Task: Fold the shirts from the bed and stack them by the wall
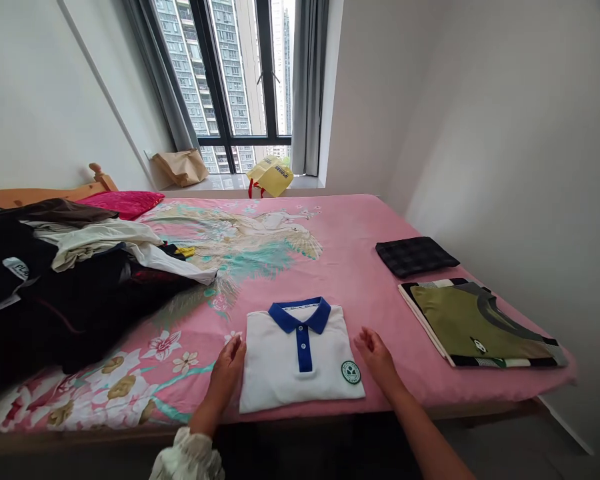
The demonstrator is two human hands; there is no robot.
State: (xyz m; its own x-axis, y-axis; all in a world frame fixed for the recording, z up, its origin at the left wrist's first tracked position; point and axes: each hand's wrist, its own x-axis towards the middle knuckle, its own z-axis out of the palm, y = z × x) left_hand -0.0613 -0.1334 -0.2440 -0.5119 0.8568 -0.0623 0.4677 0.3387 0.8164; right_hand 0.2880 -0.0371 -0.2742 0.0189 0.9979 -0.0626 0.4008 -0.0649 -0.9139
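Note:
A white polo shirt [275,373] with a blue collar and blue button placket lies folded near the front edge of the bed. On its chest is a round green badge [351,372]. My left hand [229,365] is at the shirt's left edge, fingers loosely bent and pointing forward, holding nothing. Whether it touches the fabric I cannot tell. Just off the shirt's right edge hovers my right hand [375,352], its fingers slightly curled with nothing in them.
Folded clothes lie on the right: a dark checked garment [416,256] and an olive shirt [450,323] on a stack. A loose clothes heap [95,287] covers the left. Behind are a magenta pillow [125,202], a paper bag [183,167] and a yellow bag [271,177].

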